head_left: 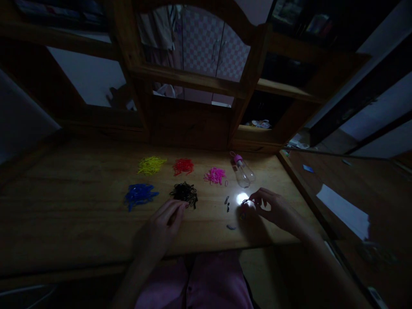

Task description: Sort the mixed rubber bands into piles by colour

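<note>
Small rubber bands lie sorted by colour on the wooden desk. My left hand (168,216) is pinched at the near edge of the black rubber bands (184,193); what its fingertips hold, if anything, is too small to make out. My right hand (272,207) pinches a dark strand that looks like a black rubber band (245,201), beside a bright light spot (242,198). Left of that hand lie a few loose dark bands (228,207) and a greyish piece (231,227). Shadow dims a small mixed cluster (243,214) below its fingertips.
Farther back are yellow bands (152,165), red bands (183,166) and pink bands (215,175), with blue bands (139,194) at left. A clear bottle with a pink cap (243,174) lies behind my right hand. White paper (344,210) is on the right-hand surface. Wooden shelving (189,124) rises behind.
</note>
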The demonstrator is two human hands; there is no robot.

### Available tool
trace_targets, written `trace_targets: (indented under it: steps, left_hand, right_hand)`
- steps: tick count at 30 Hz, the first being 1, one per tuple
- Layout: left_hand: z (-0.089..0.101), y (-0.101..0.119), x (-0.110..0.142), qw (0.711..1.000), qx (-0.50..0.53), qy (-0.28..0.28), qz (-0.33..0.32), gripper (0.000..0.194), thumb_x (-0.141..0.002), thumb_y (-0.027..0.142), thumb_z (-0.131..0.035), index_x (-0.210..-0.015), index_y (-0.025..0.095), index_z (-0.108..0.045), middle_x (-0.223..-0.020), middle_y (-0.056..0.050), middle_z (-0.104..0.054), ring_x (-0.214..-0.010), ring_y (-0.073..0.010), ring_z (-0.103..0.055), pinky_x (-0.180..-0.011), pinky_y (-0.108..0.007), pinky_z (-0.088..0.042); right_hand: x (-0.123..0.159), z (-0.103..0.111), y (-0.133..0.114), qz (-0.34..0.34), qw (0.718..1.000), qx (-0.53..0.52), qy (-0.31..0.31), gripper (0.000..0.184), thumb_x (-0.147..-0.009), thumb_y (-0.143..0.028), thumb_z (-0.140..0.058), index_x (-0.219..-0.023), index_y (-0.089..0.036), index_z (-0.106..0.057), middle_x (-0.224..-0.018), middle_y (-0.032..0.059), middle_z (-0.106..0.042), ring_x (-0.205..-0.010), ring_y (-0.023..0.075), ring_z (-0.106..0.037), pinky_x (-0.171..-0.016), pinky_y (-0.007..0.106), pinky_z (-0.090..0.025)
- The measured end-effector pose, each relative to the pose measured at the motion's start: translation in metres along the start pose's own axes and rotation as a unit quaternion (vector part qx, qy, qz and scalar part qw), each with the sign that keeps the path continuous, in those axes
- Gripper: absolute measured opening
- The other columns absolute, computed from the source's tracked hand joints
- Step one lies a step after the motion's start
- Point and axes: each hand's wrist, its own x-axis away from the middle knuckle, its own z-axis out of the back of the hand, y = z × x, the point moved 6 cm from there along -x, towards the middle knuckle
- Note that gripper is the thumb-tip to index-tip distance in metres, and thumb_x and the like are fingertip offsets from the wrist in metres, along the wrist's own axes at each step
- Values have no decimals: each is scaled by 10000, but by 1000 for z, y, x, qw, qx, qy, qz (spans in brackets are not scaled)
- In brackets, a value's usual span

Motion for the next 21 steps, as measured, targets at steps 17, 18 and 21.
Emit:
trace_targets:
  steps: [17,18,21]
  left_hand:
    - [-6,-2,4,999,-39,-17,-29,242,-974,366,-457,-1085,263,-645,-1135,-26,-691,-1077,-202,-641,-969,-316,-479]
    - [-6,-2,4,999,-39,-18,-31,243,-975,363,-455,-1085,261,-646,-1132,-27,-693,-1081,-204,-639,-972,-319,-476]
    - [-7,-1,4,998,-32,-27,-36,242,-974,358,-451,-1072,261,-651,-1121,-28,-697,-1076,-208,-642,-967,-319,-477]
  right_hand:
    - [-11,-36,-7,22,991,78,-103,174,-787,-63,-574,-877,-194,-643,-868,28,-624,-673,119,-559,-605,217,-397]
    - [-13,-37,-5,20,991,84,-107,162,-770,-59,-584,-855,-187,-635,-847,26,-621,-661,117,-551,-596,216,-388]
    - [-15,-39,0,15,989,85,-119,167,-729,-43,-609,-827,-177,-634,-804,23,-621,-651,118,-542,-580,214,-370]
